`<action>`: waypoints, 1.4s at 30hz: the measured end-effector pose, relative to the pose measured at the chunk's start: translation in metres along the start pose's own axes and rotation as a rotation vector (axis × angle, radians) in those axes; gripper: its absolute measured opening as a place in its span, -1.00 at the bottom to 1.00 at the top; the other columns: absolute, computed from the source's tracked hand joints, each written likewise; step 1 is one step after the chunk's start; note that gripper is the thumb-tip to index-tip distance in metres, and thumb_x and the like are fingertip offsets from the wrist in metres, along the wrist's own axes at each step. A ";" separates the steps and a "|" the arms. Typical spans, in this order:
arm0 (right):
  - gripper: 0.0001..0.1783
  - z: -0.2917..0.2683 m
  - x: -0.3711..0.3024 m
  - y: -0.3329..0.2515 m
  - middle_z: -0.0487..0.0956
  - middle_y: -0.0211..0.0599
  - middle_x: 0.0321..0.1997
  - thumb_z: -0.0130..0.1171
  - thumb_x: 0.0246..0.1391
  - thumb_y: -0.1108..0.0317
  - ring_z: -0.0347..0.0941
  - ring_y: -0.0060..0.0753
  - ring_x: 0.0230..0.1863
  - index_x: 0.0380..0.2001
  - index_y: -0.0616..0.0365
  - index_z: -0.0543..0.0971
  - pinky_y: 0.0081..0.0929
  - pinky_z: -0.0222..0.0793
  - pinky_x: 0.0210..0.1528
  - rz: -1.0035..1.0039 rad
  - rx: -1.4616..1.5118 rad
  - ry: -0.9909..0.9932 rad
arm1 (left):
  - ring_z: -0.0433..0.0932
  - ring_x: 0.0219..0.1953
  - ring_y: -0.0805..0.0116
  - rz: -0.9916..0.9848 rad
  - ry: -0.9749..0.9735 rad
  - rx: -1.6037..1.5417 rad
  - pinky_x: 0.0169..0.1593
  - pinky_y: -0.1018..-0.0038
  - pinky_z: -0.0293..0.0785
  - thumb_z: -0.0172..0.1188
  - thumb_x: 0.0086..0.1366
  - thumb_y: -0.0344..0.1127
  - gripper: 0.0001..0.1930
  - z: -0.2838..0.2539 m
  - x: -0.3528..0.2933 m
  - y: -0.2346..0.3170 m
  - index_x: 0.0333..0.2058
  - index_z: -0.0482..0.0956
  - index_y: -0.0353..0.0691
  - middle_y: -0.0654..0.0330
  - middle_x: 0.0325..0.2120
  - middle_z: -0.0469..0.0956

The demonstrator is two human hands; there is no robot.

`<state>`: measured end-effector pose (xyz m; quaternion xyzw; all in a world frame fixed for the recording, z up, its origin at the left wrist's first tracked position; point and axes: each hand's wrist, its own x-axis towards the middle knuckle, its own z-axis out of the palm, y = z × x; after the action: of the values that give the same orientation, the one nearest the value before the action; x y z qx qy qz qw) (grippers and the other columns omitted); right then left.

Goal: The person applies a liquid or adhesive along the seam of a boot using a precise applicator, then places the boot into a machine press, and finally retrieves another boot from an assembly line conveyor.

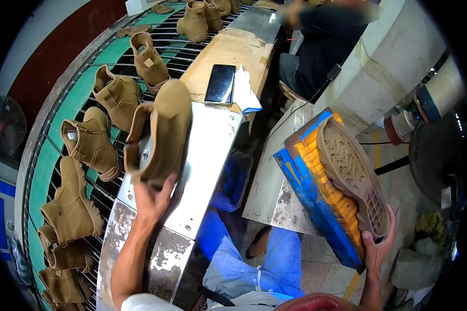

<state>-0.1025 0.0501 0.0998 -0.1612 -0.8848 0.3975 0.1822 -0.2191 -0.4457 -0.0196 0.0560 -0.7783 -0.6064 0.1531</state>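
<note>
My left hand (153, 203) grips a tan ankle boot (172, 122) by its heel end. The boot lies tilted above the metal bench top (205, 155), its toe pointing away from me and its opening facing left. On the right, my right hand (377, 249) is closed round the heel end of a beige shoe sole (350, 158), thumb on the near side. That sole leans along a ridged orange pad (331, 181) on a blue block (316, 207); its patterned, lattice-heeled face is turned up.
Several tan boots (106, 140) stand on a curved rack of metal bars (91, 173) at the left. A phone (220, 84) and a white cloth (245, 90) lie on cardboard beyond the bench. Another person (324, 41) sits at the far right. A black fan (436, 155) stands right.
</note>
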 end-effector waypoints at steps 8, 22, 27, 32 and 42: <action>0.31 -0.006 -0.001 0.006 0.37 -0.03 0.34 0.51 -0.22 -0.38 0.33 -0.07 0.36 0.41 0.31 0.25 -0.15 0.21 0.39 0.060 -0.098 0.068 | 0.54 0.17 0.02 0.458 0.135 0.122 0.24 0.25 0.44 0.42 0.24 -0.36 -0.26 0.087 0.187 -0.020 0.29 0.22 -0.38 -0.19 0.14 0.49; 0.38 -0.013 -0.002 0.020 0.37 -0.02 0.39 0.41 -0.19 -0.56 0.32 -0.07 0.39 0.43 0.32 0.25 -0.14 0.20 0.40 -0.001 -0.229 0.063 | 0.48 0.21 -0.14 0.078 0.563 0.380 0.24 0.08 0.44 0.25 0.33 -0.29 -0.51 0.151 0.380 -0.057 0.15 0.40 -0.41 -0.15 0.18 0.46; 0.35 -0.025 0.004 0.011 0.40 -0.02 0.36 0.48 -0.20 -0.48 0.36 -0.12 0.37 0.41 0.36 0.27 -0.18 0.21 0.42 0.037 0.031 -0.037 | 0.63 -0.22 0.13 0.374 0.062 -0.059 -0.08 0.28 0.57 0.21 0.41 -0.15 -0.63 0.148 0.231 -0.006 -0.03 0.55 -0.37 -0.06 -0.19 0.62; 0.39 0.008 0.017 -0.025 0.47 -0.01 0.30 0.60 -0.33 -0.41 0.44 -0.12 0.32 0.37 0.39 0.30 -0.19 0.33 0.39 -0.138 0.253 -0.245 | 0.71 -0.22 0.16 -0.192 -0.907 -0.713 -0.27 0.37 0.72 -0.29 0.47 0.47 -0.06 0.113 0.056 0.117 0.28 0.32 -0.43 -0.18 -0.05 0.62; 0.43 0.059 0.049 -0.071 0.39 -0.03 0.41 0.55 -0.33 -0.48 0.34 -0.08 0.43 0.44 0.28 0.25 -0.16 0.20 0.48 -0.277 0.155 -0.343 | 0.73 -0.18 0.09 -0.135 -0.645 -0.770 -0.28 0.32 0.78 -0.12 0.54 0.01 -0.47 0.050 0.068 0.154 0.03 0.44 -0.47 -0.17 -0.10 0.62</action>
<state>-0.1819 -0.0122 0.1273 0.0463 -0.8834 0.4568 0.0940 -0.2836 -0.3781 0.1295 -0.1445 -0.5007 -0.8443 -0.1251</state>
